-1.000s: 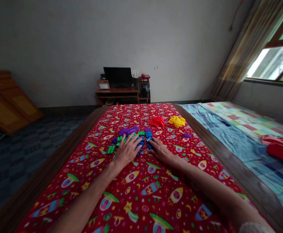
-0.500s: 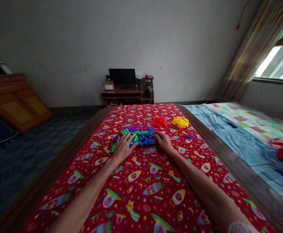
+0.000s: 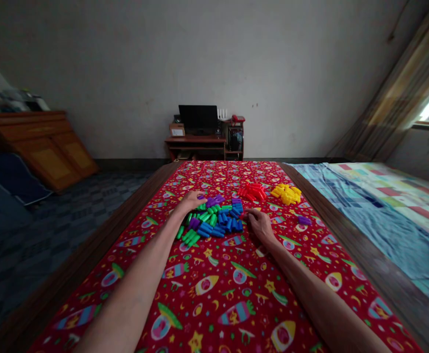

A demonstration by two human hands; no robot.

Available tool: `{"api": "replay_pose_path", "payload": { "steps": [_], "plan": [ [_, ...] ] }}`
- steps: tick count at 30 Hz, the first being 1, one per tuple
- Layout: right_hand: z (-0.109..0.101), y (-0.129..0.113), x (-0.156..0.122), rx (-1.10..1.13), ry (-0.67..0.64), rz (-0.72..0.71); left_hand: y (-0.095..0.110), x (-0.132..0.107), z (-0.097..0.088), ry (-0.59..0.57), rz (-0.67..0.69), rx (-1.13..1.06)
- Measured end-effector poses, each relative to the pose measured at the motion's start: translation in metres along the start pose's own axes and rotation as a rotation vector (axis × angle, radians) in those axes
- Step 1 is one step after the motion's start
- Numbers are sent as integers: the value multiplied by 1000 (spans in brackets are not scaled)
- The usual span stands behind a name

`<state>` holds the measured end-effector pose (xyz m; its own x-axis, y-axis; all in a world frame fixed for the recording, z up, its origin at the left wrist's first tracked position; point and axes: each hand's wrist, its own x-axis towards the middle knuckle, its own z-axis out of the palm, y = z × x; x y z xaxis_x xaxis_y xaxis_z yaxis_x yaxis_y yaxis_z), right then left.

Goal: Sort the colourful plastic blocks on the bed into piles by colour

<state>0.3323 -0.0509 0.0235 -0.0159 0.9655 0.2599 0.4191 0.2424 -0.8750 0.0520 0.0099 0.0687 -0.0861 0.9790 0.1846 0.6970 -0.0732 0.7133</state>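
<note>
A mixed heap of green, blue and purple plastic blocks (image 3: 214, 220) lies on a red patterned cloth (image 3: 222, 289) covering a table. My left hand (image 3: 190, 201) reaches to the heap's far left edge, fingers curled over the purple and green blocks there. At the heap's right edge rests my right hand (image 3: 260, 223), fingers bent and touching the blue blocks. Whether either hand actually holds a block is hidden. Farther back sit a red pile (image 3: 252, 191) and a yellow pile (image 3: 287, 193). One purple block (image 3: 304, 220) lies alone at the right.
The table's wooden rim (image 3: 126, 206) shows on both sides. A bed with a blue and patchwork cover (image 3: 380, 206) runs along the right. A small desk with a monitor (image 3: 199, 117) stands at the far wall, a wooden cabinet (image 3: 48, 147) at the left.
My left hand has slid from the heap's near side round to its far left edge. My right hand stays at the right edge. The view has shifted leftward.
</note>
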Motion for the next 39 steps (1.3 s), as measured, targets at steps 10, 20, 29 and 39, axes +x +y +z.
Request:
{"api": "replay_pose_path", "payload": {
  "steps": [10, 20, 29, 39],
  "plan": [
    [2, -6, 1, 178, 25, -117, 43, -27, 12, -32, 142, -342],
    [-11, -21, -3, -168, -190, -260, 82, -50, 45, -227, 255, -458],
    [-10, -9, -2, -325, -83, -326, 83, -46, 23, 68, 278, -490],
    [-24, -33, 7, -60, -208, -224, 92, -55, 41, -70, 282, -596]
  ]
}}
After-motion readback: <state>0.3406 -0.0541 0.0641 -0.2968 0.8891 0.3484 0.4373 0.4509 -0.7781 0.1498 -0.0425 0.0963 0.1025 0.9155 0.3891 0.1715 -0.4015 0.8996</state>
